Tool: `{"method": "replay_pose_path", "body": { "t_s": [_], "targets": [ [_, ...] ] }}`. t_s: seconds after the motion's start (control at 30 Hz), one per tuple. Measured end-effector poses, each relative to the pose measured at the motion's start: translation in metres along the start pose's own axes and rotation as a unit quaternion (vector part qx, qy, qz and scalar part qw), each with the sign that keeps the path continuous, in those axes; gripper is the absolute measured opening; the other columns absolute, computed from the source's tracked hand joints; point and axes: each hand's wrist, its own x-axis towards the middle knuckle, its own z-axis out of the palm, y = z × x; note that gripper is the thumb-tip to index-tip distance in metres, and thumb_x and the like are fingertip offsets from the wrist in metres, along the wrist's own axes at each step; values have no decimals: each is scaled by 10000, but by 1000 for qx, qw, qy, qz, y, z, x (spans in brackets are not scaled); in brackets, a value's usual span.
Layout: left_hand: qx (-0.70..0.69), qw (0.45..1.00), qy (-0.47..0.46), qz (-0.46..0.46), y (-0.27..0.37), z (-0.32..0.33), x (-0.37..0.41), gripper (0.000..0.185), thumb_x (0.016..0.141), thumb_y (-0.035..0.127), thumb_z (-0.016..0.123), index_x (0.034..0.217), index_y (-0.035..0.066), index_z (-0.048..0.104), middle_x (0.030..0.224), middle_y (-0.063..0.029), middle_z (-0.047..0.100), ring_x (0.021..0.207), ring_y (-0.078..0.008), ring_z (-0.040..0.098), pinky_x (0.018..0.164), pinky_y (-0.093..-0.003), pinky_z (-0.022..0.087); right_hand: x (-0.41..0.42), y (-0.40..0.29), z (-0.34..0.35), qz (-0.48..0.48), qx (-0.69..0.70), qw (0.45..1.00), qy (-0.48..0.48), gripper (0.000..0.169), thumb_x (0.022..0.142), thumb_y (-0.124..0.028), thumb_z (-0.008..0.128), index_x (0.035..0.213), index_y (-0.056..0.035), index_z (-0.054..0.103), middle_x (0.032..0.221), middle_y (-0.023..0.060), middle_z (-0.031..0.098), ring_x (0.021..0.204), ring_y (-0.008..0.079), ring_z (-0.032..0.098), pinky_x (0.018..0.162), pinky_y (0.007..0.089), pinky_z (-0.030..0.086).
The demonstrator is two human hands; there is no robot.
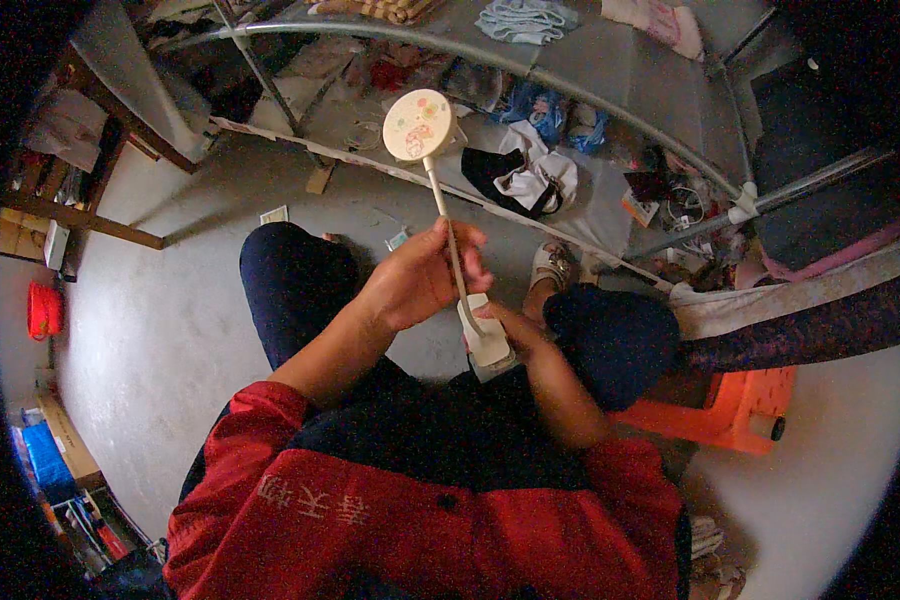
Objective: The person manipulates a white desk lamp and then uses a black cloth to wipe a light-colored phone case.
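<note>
A cream-coloured desk lamp stands out in front of me, its round head [418, 125] with printed pictures pointing away from my body. From the head a thin gooseneck [456, 255] runs down to a small rounded base [486, 339] held over my lap. My left hand [422, 274] is at the middle of the neck, thumb against it and fingers partly curled around it. The base rests in my right hand [511, 330], whose thumb lies over its upper side; the other fingers are hidden beneath.
Ahead is a metal-tube rack [495, 54] with cloths above and bags and a black-and-white garment [536, 172] on its lower level. An orange plastic stool [727, 416] is at the right, a red container [45, 310] at the far left, a wooden frame [112, 227] at the upper left.
</note>
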Motion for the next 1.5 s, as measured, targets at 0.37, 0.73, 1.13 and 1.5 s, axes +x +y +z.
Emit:
{"method": "replay_pose_path", "body": {
  "t_s": [0.37, 0.73, 1.13, 1.5],
  "targets": [
    [54, 967, 188, 162, -23, 29, 11, 341, 963, 353, 385, 730, 104, 399, 576, 23, 301, 469, -83, 253, 439, -249, 230, 13, 0, 11, -103, -66, 991, 54, 374, 807, -343, 489, 983, -19, 552, 771, 121, 626, 651, 242, 626, 594, 343, 506],
    [181, 941, 201, 205, -37, 28, 14, 322, 970, 339, 367, 802, 77, 447, 629, -25, 393, 579, -142, 391, 556, -278, 354, -8, -33, 54, -124, 104, 987, 25, 342, 844, -331, 465, 1023, -51, 546, 793, 88, 622, 680, 211, 621, 615, 332, 510],
    [-8, 977, 145, 154, 24, 35, 25, 465, 943, 455, 351, 1158, 59, 468, 973, -114, 580, 953, -268, 566, 859, -399, 414, -7, -26, 46, -112, 57, 990, -65, 357, 805, -331, 455, 1006, -37, 488, 792, 142, 602, 688, 247, 598, 641, 359, 501],
    [79, 967, 143, 197, 26, 20, 24, 224, 972, 295, 381, 848, 115, 432, 576, 22, 317, 471, -91, 269, 440, -240, 244, -4, -20, 46, -61, 3, 997, -41, 366, 798, -328, 458, 1008, -32, 511, 809, 130, 615, 694, 238, 615, 645, 359, 515]
  ]
}}
